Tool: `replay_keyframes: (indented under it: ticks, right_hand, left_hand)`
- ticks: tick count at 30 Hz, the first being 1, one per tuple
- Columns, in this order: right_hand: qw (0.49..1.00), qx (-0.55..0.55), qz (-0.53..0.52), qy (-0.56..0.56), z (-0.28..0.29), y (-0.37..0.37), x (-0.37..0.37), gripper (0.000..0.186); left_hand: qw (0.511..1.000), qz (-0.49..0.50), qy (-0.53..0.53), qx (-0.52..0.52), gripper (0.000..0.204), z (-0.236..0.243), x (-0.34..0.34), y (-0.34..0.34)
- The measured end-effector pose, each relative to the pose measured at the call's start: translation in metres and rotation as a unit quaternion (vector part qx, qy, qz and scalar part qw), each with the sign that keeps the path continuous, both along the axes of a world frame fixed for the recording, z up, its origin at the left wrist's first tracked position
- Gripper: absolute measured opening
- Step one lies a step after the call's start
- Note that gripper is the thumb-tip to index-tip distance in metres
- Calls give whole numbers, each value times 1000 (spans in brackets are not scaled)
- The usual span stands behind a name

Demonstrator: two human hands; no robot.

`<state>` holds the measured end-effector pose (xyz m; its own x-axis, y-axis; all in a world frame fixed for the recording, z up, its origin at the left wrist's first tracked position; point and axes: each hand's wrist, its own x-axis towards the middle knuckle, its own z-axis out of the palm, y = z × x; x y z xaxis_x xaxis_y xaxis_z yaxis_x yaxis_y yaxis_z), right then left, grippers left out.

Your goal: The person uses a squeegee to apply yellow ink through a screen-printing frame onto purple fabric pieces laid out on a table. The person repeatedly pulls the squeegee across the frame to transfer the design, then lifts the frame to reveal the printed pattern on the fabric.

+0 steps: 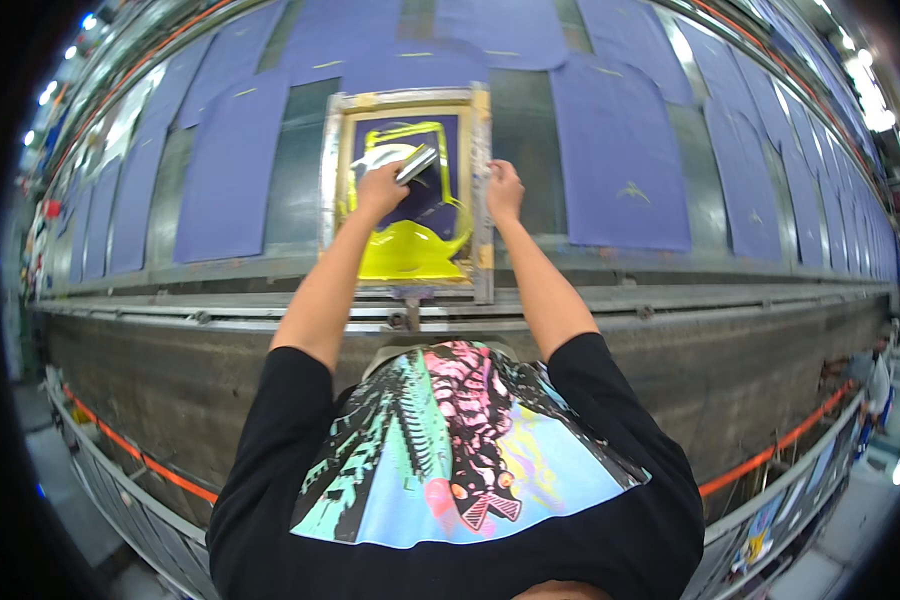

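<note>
A screen printing frame (482, 150) lies on the long table straight ahead of me. Its mesh shows dark purple, with a pool of bright yellow-green ink (410, 256) at the near end and streaks of the same ink around the inner border. My left hand (378, 190) is closed round a squeegee (417, 163), held tilted over the upper middle of the mesh. Curled fingers of my right hand (505, 190) are at the frame's right rail and seem to grip its edge; the fingertips are partly hidden.
Purple-blue cut fabric pieces (625, 160) lie in rows along the table (525, 120), some with small yellow-green marks. A metal rail (610, 300) runs along the near edge. Below it is a brownish side panel (170, 370). Orange strips (780, 440) run along railings on both sides.
</note>
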<state>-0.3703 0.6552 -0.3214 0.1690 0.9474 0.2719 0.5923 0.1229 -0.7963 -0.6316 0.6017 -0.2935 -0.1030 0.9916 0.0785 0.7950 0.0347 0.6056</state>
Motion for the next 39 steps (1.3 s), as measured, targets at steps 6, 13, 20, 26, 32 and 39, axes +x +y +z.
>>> replay_keyframes:
  ticks: [6, 13, 20, 26, 32, 39]
  right_hand:
    - [999, -49, 1, 21, 0, -1, -5, 20]
    - [999, -38, 0, 35, 16, -16, 9, 17]
    - [997, -72, -7, 11, 20, -15, 12, 20]
    - [998, -54, -10, 23, 16, -11, -1, 20]
    - [998, -56, -11, 29, 21, -7, -3, 20]
    - [996, -82, 3, 33, 5, -22, -2, 19]
  left_hand:
    - [989, -143, 10, 21, 47, -5, 8, -93]
    - [994, -60, 1, 95, 50, 3, 11, -180]
    - [993, -58, 17, 106, 42, 3, 7, -162]
    - [997, -53, 57, 26, 36, 19, -22, -42]
    - [991, -104, 53, 61, 34, 28, -47, 38]
    - [994, -63, 81, -34, 32, 29, -53, 94]
